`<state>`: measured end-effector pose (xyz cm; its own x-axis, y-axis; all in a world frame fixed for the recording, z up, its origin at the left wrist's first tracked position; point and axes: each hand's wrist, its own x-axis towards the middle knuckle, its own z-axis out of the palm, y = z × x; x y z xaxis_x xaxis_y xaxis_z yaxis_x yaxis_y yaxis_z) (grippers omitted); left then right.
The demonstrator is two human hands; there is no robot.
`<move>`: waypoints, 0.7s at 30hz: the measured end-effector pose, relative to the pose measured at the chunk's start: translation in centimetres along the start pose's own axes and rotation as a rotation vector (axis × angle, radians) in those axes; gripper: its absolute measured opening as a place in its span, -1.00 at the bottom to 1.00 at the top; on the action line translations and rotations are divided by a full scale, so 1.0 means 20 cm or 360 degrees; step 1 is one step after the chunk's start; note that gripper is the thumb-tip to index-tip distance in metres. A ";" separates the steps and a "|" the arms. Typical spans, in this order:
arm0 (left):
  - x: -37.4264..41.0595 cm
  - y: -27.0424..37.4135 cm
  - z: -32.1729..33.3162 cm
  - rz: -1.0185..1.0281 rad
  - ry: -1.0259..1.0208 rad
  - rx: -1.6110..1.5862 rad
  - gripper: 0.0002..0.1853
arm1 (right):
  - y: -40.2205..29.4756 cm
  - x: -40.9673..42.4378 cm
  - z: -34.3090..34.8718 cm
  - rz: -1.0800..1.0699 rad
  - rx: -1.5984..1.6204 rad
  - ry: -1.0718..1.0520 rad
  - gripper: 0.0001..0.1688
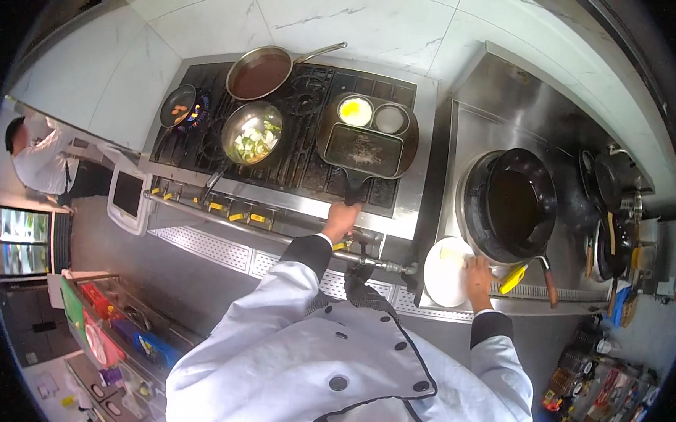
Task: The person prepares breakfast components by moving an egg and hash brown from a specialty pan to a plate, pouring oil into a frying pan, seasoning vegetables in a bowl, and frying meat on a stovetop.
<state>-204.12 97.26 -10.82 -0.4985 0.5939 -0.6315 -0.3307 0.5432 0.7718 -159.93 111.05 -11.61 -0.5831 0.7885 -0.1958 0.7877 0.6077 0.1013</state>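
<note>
My left hand [342,222] grips the handle of a dark divided frying pan [364,149] on the stove. One round well of that pan holds an egg [356,111] with a yellow yolk; the other round well and the rectangular one hold no food that I can make out. At the right, my right hand [479,278] has its fingers on the edge of a white plate [446,280], which bears something pale near its top. Beyond this hand, a black wok [516,203] with dark liquid sits tilted on a round burner.
A steel pan [253,135] of chopped vegetables, a saucepan [260,74] of brownish liquid and a small pan [178,106] beside a flame stand on the stove. The wok's wooden handle [550,288] juts forward. Another person [42,158] is at the far left.
</note>
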 end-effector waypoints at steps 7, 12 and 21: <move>-0.27 -0.18 -0.14 0.0146 0.0057 0.0329 -0.49 | -0.09 -0.05 -0.48 0.0009 0.0425 -0.0016 -0.85; -0.60 -0.35 -0.26 -0.0017 0.0044 0.0237 -0.58 | -0.36 0.21 -1.01 -0.0448 0.0820 0.0297 -0.80; -1.35 -0.50 -0.58 -0.0082 -0.0080 0.0353 -0.68 | -0.99 0.41 -1.48 -0.0594 0.0951 -0.0767 -0.64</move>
<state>-196.71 68.90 -0.54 -0.4431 0.5879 -0.6768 -0.1674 0.6874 0.7067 -186.17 108.31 13.70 -0.7836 0.3378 -0.5214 0.6125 0.5606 -0.5573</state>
